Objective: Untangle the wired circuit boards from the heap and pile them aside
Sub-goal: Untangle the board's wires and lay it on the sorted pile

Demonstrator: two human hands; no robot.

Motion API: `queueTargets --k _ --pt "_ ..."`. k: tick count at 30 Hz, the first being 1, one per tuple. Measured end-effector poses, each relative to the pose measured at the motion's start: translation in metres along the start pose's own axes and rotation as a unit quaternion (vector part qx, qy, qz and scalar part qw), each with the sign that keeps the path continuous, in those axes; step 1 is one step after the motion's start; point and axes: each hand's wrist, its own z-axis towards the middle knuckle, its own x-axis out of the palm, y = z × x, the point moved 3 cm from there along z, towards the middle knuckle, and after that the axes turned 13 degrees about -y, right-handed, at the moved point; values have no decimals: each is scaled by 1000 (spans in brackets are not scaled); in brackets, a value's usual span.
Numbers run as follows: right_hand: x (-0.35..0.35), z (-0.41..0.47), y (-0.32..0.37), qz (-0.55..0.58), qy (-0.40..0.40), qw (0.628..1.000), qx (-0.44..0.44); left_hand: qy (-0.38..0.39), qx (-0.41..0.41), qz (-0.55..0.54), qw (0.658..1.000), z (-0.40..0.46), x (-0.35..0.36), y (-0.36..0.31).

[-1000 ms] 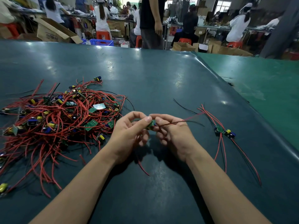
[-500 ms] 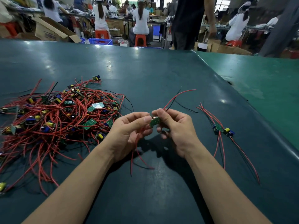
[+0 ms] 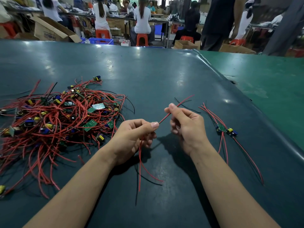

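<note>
We are mid-untangle: our left hand (image 3: 134, 137) pinches one board's wires while our right hand (image 3: 186, 124) pinches its red wire (image 3: 166, 116); next, straighten it and lay it beside the sorted boards (image 3: 226, 129) on the desk (image 3: 148, 71).

The heap (image 3: 60, 119) of wired boards lies on the table (image 3: 148, 76) at the left of the frame. Just right of it, at centre, the left hand (image 3: 133, 137) and right hand (image 3: 187, 127) hang side by side above the table, a wire (image 3: 164, 118) stretched between them. A separated board (image 3: 226, 129) lies on the table at the right, beyond the right hand.
</note>
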Motion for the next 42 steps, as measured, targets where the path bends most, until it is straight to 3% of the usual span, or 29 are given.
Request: queueTargets --k 6,15,18,22,24,29,32,36,42 --pt "-10 8 1 85 -114 989 33 38 9 15 999 0 -1 1" --pt "-24 16 7 102 -172 979 35 57 13 -9 998 0 -5 1" --pt "-16 10 3 34 -102 992 67 0 5 -61 998 3 -5 0" --pt "6 -12 -5 -118 143 972 143 -41 29 -48 998 6 -7 0" --pt "11 -20 -6 -148 223 954 137 -32 40 -13 999 4 -5 1" --pt "13 -27 -9 -194 251 944 91 2 33 2 999 2 -5 3" --pt "13 -24 -4 -165 200 964 58 19 27 -13 999 2 -4 3" --pt "-2 -5 8 -64 7 998 5 -1 26 -87 996 9 -10 1" --pt "-9 -7 15 10 -179 978 -109 -82 46 -174 980 15 -18 -4"
